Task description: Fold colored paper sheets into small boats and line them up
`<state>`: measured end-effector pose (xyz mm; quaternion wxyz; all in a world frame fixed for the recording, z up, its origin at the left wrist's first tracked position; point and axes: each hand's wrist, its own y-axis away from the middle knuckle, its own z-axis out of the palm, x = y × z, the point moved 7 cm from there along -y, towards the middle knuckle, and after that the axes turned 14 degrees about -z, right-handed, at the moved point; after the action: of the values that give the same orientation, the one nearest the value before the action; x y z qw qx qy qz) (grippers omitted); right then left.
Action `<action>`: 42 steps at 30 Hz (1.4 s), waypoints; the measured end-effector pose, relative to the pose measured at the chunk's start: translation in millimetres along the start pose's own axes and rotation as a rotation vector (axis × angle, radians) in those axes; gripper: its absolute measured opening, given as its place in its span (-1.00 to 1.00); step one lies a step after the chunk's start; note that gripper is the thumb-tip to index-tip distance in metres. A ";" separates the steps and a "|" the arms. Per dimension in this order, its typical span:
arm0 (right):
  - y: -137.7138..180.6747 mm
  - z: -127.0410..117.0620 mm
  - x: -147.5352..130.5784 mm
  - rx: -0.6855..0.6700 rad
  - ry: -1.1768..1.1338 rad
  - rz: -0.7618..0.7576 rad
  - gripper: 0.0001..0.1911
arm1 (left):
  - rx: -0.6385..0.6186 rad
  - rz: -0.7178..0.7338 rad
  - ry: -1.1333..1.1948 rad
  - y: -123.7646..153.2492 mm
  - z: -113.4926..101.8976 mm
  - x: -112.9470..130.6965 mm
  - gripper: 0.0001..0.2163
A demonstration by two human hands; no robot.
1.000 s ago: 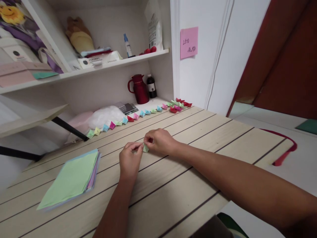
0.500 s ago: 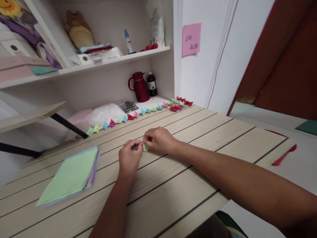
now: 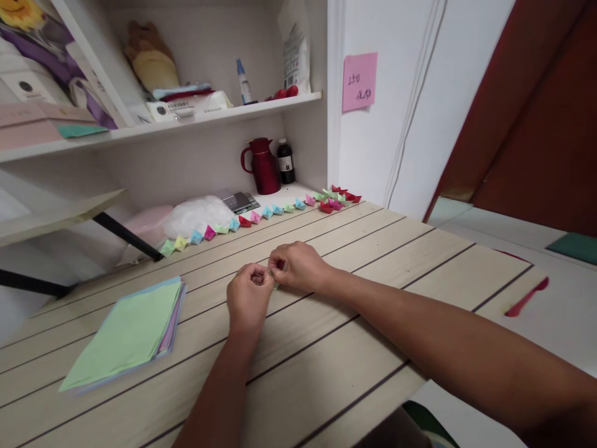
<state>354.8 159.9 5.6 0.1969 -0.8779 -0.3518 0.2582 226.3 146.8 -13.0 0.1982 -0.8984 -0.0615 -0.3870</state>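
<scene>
"Right hand (image 3: 301,266) and left hand (image 3: 247,297): state and position?"

"Both are narrow, thumb and fingers pinched, near the middle of the beige, dark-lined tabletop (image 3: 321,373). A stack of coloured paper sheets (image 3: 125,330), green uppermost, lies to their left; a row of multicoloured folded-paper boats (image 3: 245,221) stands beyond. Between the fingertips, held by both, is one small pale-green folded-paper piece (image 3: 276,286)."

"Correct handling?"

"Pinch its edges lightly and evenly; thin paper probably miscreases under force."

"What is unclear?"

"The stack's sheet count; then the piece itself: fingers cover most of it, so its folds cannot be read."
</scene>
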 end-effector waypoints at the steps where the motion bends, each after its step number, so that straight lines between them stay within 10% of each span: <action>1: -0.1 -0.1 -0.2 -0.001 -0.007 0.002 -0.91 | 0.006 -0.007 -0.004 0.2 0.2 -0.3 -0.94; 20: -0.4 -3.4 12.9 0.021 -0.035 0.015 -0.93 | 0.040 -0.060 0.112 -9.8 -12.8 -12.2 -0.89; 32: 1.5 12.8 12.7 0.041 -0.466 0.016 -0.80 | 0.017 -0.023 0.153 -9.7 -8.6 -13.7 -0.91; 42: 0.2 13.9 12.1 0.035 -0.278 0.026 -0.96 | -0.065 -0.012 0.216 -3.8 -2.2 -8.1 -0.93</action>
<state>354.2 170.7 -9.2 0.1582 -0.8347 -0.3598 0.3857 218.3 149.8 -16.3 0.1720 -0.8572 -0.0324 -0.4844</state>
